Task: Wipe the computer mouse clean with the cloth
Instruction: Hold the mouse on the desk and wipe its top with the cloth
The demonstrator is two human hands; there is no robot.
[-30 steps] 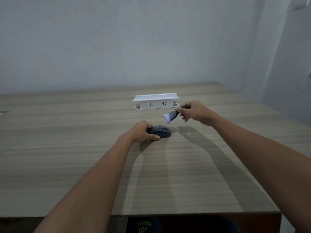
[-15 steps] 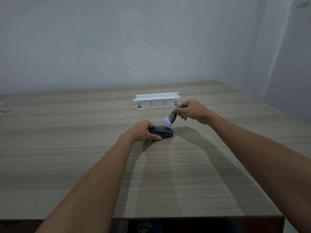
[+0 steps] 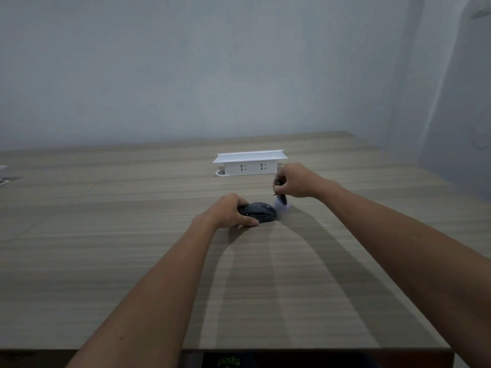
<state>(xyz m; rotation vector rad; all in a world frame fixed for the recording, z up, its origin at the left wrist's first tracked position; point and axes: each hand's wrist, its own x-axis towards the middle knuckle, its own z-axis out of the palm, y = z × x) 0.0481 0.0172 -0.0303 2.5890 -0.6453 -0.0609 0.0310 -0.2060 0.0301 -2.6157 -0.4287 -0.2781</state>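
Two hands engaged: my left hand (image 3: 229, 211) clamps the mouse (image 3: 259, 212), centre frame on the counter (image 3: 106, 248); my right hand (image 3: 297, 181) pinches the cloth (image 3: 281, 203), now lowered beside the mouse, wiping imminent.

Both forearms are bare from the near edge of the view out to the wrists, with no sleeves, watch or rings showing. The left hand (image 3: 229, 211) and right hand (image 3: 297, 181) wear no gloves. Below the table edge, dark clothing (image 3: 228, 362) carries green lettering, too blurred to read.
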